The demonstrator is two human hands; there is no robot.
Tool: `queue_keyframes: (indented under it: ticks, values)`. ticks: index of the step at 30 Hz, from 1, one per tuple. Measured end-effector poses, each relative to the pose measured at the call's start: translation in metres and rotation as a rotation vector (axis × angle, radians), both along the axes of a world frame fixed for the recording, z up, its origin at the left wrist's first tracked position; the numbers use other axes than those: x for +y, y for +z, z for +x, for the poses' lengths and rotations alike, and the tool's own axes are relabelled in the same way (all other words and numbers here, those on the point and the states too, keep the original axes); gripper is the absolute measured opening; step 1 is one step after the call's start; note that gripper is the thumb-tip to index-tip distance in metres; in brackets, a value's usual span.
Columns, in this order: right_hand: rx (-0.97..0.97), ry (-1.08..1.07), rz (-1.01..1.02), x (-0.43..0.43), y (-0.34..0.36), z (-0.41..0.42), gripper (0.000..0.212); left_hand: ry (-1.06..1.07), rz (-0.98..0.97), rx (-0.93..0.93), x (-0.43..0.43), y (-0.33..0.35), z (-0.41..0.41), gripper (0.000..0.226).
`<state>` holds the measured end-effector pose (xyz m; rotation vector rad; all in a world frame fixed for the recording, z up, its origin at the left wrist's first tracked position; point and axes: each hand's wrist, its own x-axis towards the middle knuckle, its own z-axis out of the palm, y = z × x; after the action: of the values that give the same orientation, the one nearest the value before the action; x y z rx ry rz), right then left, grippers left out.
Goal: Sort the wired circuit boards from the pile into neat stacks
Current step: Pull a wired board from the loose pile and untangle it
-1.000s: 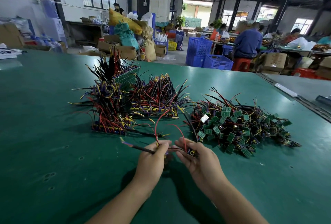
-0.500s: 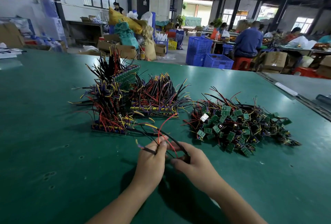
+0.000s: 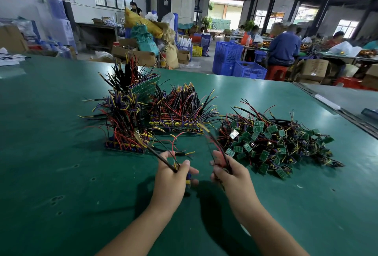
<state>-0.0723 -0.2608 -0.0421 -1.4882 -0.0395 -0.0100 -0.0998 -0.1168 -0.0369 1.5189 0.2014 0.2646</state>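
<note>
**A:** Left hand (image 3: 171, 178)?

**B:** Fingers curled, grip closed on a wired board (image 3: 188, 178). A blue-and-yellow part shows under the thumb. Its dark leads run out of the fist up and to the left, low over the desk (image 3: 61, 173).

**A:** Pointing at what?

**B:** At the near stack (image 3: 122, 133). That is the relation to note: the long axis of the leads already lines up with that stack, which lies ahead and left of the grip. The tips come close to its front edge, but I cannot tell if they touch.

**A:** Right hand (image 3: 231, 173)?

**B:** It pinches a second wired board (image 3: 212, 143) by its leads. The board itself is hidden in the fist. Its leads also slant up and left, toward the middle stack (image 3: 180, 114).

**A:** The hands themselves?

**B:** Apart, with a gap of bare desk between them. The two sets of leads look separate.

**A:** Loose pile (image 3: 276, 145)?

**B:** Just right of the right hand, and large. My judgement is that the sort is far from done.

**A:** Nearer hand for stacking?

**B:** The left, clearly. It likely needs a short forward-left carry, with the board set flat and the leads aligned with its neighbours'. The right hand sits nearer the pile.
</note>
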Motion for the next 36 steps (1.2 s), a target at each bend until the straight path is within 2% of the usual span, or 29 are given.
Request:
queue_keyframes:
  ticks: [2, 4, 8, 11, 13, 16, 17, 20, 24, 27, 29, 32, 36]
  values:
    - [-0.010, -0.002, 0.053, 0.004, -0.001, -0.002, 0.037, -0.072, -0.050, 0.044, -0.003, -0.002, 0.000, 0.020]
    - [-0.065, 0.016, -0.033, 0.012, -0.001, -0.006, 0.042, -0.109, -0.069, 0.068, -0.008, -0.003, 0.001, 0.025]
    - [-0.318, 0.061, -0.511, 0.023, -0.002, -0.016, 0.052, -0.069, -0.114, 0.022, -0.016, -0.003, -0.001, 0.052]
    - [-0.427, 0.126, -0.653, 0.030, -0.006, -0.020, 0.054, -0.106, -0.139, -0.009, -0.018, -0.003, -0.001, 0.061]
    - [-0.452, 0.144, -0.664, 0.033, -0.007, -0.023, 0.058, -0.134, -0.192, 0.010, -0.018, -0.004, -0.001, 0.063]
    - [-0.373, 0.214, -0.605, 0.033, -0.008, -0.024, 0.080, -0.164, -0.308, 0.032, -0.018, -0.001, 0.000, 0.020]
    - [-0.345, 0.245, -0.571, 0.032, -0.008, -0.024, 0.087, -0.145, -0.340, 0.055, -0.017, 0.000, 0.000, 0.016]
    - [-0.349, 0.285, -0.497, 0.032, -0.005, -0.028, 0.097, -0.065, -0.408, 0.133, -0.014, -0.001, 0.002, 0.023]
    - [-0.398, 0.163, -0.486, 0.031, -0.002, -0.031, 0.086, -0.077, -0.489, 0.143, -0.008, 0.005, 0.004, 0.037]
    - [-0.339, 0.158, -0.450, 0.024, 0.000, -0.026, 0.069, -0.135, -0.566, 0.073, -0.004, 0.009, 0.005, 0.054]
    - [-0.287, 0.196, -0.419, 0.021, 0.002, -0.025, 0.057, -0.154, -0.575, 0.024, -0.003, 0.010, 0.004, 0.056]
    - [-0.280, 0.253, -0.427, 0.022, 0.003, -0.024, 0.040, -0.162, -0.558, -0.022, -0.007, 0.013, 0.002, 0.047]
    - [-0.305, 0.329, -0.433, 0.024, 0.002, -0.024, 0.028, -0.174, -0.560, -0.046, -0.006, 0.013, 0.000, 0.039]
